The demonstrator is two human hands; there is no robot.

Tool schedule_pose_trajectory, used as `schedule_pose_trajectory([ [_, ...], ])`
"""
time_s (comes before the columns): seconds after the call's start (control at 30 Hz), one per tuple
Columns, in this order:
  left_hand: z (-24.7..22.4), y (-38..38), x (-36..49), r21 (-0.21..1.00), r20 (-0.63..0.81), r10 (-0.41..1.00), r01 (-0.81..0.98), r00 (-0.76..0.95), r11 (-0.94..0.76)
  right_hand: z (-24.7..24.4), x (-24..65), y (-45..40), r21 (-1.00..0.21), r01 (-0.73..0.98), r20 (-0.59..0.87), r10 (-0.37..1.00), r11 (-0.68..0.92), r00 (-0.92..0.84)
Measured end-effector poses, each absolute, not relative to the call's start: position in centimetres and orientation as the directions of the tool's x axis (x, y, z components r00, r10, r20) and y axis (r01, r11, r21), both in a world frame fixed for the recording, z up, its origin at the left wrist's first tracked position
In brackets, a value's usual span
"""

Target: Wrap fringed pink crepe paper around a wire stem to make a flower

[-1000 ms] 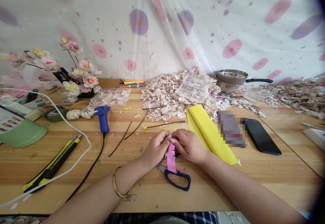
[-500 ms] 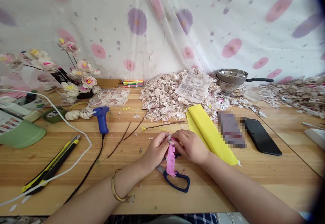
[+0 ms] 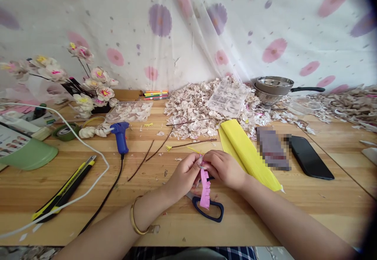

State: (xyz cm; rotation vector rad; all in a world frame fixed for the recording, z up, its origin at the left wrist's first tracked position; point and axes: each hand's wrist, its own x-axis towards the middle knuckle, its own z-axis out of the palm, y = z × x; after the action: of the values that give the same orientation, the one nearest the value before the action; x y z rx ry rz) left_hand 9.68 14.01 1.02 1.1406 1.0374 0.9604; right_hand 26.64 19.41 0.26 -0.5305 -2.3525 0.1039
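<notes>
A pink crepe paper strip, fringed along one edge, hangs down from between my hands. My left hand pinches its upper end between thumb and fingers. Right beside it, my right hand is closed on the same end, its fingertips meeting the left ones. Beneath the strip lie scissors with dark blue handles, partly covered by the paper and my hands. A thin yellow piece shows just beyond my fingertips; whether it is held cannot be seen. A brown twig with a yellow fringed tip lies farther back.
Yellow crepe paper and a black phone lie to the right. On the left are a blue glue gun, a utility knife and a white cable. Petal scraps are heaped behind, beside stacked metal bowls.
The whole view has shifted slightly, so things sit a little farther right. Both hands keep their pinch on the pink strip, whose lower end has swung a little.
</notes>
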Motion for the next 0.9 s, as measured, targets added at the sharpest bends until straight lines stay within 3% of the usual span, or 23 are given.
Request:
schedule_pose_trajectory([
  [0.17, 0.98, 13.91, 9.71, 0.985, -0.146, 0.959, -0.050, 0.244, 0.162, 0.23, 26.59, 19.50, -0.186, 0.318, 0.658, 0.358, 0.930, -0.662],
  [0.37, 1.54, 13.82, 9.75, 0.975, -0.153, 0.954, -0.116, 0.258, 0.188, 0.52, 27.05, 19.80, -0.021, 0.311, 0.639, 0.252, 0.950, -0.726],
  [0.57, 1.78, 13.89, 9.92, 0.955, -0.192, 0.941, -0.169, 0.278, 0.245, 0.79, 27.45, 19.91, 0.069, 0.305, 0.614, 0.201, 0.950, -0.763],
  [0.7, 1.75, 13.88, 9.92, 0.951, -0.213, 0.932, -0.155, 0.293, 0.266, 0.60, 27.34, 19.81, 0.034, 0.306, 0.616, 0.221, 0.951, -0.756],
  [0.9, 1.30, 13.54, 10.00, 0.971, -0.195, 0.934, -0.074, 0.301, 0.227, 0.20, 27.02, 19.21, -0.182, 0.368, 0.619, 0.397, 0.912, -0.678],
])
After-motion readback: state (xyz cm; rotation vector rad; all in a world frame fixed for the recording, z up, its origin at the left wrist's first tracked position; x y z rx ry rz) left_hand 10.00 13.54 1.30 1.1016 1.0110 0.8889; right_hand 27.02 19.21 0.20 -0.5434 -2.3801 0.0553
